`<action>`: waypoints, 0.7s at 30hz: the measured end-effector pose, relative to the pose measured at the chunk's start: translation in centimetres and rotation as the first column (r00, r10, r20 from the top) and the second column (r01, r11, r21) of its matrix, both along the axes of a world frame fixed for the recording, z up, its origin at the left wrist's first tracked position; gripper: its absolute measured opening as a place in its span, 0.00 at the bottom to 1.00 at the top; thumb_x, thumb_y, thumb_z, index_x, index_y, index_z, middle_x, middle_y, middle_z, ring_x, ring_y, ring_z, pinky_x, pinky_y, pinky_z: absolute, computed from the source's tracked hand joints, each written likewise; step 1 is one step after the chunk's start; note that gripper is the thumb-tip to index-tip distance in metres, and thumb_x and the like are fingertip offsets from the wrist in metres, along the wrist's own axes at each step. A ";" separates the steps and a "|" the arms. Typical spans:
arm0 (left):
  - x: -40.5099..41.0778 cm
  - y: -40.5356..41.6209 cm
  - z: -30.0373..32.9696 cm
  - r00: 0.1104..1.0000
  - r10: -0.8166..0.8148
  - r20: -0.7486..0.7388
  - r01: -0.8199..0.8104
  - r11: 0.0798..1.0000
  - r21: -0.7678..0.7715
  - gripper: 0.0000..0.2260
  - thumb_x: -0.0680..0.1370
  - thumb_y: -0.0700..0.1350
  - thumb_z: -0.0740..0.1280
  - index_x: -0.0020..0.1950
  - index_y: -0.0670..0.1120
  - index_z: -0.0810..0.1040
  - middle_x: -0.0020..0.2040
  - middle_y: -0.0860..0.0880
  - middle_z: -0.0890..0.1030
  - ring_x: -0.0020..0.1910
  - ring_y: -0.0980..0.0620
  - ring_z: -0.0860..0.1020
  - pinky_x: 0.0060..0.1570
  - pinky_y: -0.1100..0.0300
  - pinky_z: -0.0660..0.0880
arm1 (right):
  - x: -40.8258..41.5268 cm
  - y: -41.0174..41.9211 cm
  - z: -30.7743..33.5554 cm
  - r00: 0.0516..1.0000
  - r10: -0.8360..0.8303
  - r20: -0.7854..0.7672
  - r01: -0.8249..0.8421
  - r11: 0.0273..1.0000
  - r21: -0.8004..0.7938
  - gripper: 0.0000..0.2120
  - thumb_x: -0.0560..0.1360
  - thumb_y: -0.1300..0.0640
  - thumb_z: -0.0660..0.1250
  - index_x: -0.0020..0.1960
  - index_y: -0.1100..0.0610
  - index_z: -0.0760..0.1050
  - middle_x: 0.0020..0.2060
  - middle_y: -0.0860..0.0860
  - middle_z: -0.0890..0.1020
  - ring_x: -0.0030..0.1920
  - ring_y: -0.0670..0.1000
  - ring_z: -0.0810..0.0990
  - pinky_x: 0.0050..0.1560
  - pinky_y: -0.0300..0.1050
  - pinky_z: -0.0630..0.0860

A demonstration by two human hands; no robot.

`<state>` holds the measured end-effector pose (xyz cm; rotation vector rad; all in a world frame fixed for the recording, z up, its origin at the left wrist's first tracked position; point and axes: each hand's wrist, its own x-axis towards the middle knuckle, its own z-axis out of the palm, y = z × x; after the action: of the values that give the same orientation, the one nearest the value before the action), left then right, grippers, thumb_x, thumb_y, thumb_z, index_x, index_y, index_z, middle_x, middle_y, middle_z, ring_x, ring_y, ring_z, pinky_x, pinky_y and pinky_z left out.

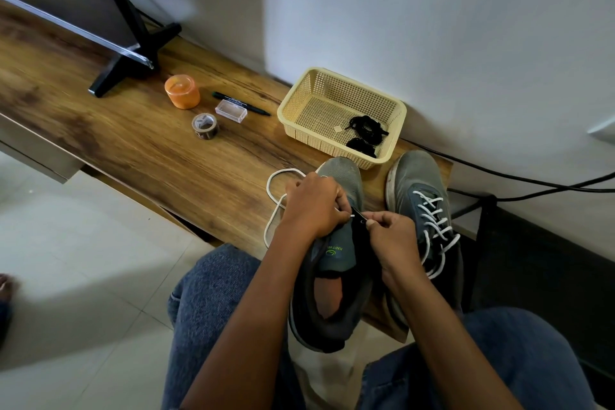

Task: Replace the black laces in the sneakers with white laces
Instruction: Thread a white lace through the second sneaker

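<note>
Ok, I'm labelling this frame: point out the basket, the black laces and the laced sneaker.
basket [336,76], head view, far rim.
black laces [365,130], head view, middle of bundle.
laced sneaker [414,170], head view, toe.

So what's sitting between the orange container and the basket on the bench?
In the head view, a black pen and a clear plastic box lie between orange container and basket.

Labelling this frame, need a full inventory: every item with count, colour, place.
sneakers: 2, grey, bench right end; right one laced white
white lace: 1, loose, left of the unlaced sneaker
black laces: bundle, in basket
basket: 1, cream, by wall
container: 1, orange, bench
marker: 1, black
clear box: 1
tape roll: 1, patterned
bench: 1, wood
cables: black, right
left hand: grip on sneaker
right hand: pinching lace tip
</note>
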<state>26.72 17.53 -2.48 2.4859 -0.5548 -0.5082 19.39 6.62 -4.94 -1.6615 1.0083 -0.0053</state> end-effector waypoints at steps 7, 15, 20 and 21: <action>-0.2 -0.3 -0.7 0.993 -0.016 0.118 0.002 0.993 0.117 0.04 0.75 0.51 0.70 0.42 0.54 0.82 0.49 0.55 0.78 0.58 0.53 0.71 0.60 0.48 0.61 | -0.5 0.2 0.9 0.989 0.148 0.019 -0.142 0.971 -0.191 0.09 0.76 0.64 0.63 0.44 0.53 0.79 0.41 0.52 0.83 0.45 0.50 0.81 0.49 0.47 0.78; -0.7 -0.5 -1.7 0.992 0.017 0.124 -0.035 0.989 0.143 0.05 0.76 0.50 0.68 0.43 0.53 0.82 0.50 0.54 0.78 0.59 0.52 0.69 0.60 0.46 0.61 | -1.8 1.0 2.3 0.959 0.281 0.043 -0.265 0.939 -0.221 0.12 0.74 0.60 0.66 0.57 0.55 0.80 0.46 0.46 0.81 0.47 0.43 0.78 0.50 0.40 0.74; -1.3 -0.4 -2.3 0.988 0.119 0.094 -0.126 0.990 0.068 0.04 0.77 0.50 0.68 0.44 0.55 0.82 0.49 0.56 0.78 0.61 0.55 0.68 0.63 0.49 0.55 | -3.7 2.5 1.4 0.898 0.441 0.009 -0.401 0.825 -0.399 0.25 0.75 0.55 0.65 0.70 0.59 0.69 0.54 0.51 0.73 0.58 0.49 0.71 0.60 0.37 0.65; -1.4 -0.3 -2.5 0.986 0.142 0.082 -0.146 0.988 0.047 0.04 0.77 0.51 0.67 0.43 0.55 0.82 0.49 0.56 0.78 0.60 0.56 0.69 0.62 0.51 0.54 | -4.1 2.9 1.1 0.887 0.461 0.001 -0.416 0.801 -0.429 0.27 0.75 0.53 0.63 0.72 0.59 0.67 0.56 0.52 0.72 0.60 0.49 0.70 0.60 0.34 0.62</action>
<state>25.27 17.19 -5.00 2.5820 -0.3922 -0.3741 15.24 9.52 -3.85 -2.2413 0.5358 -0.0008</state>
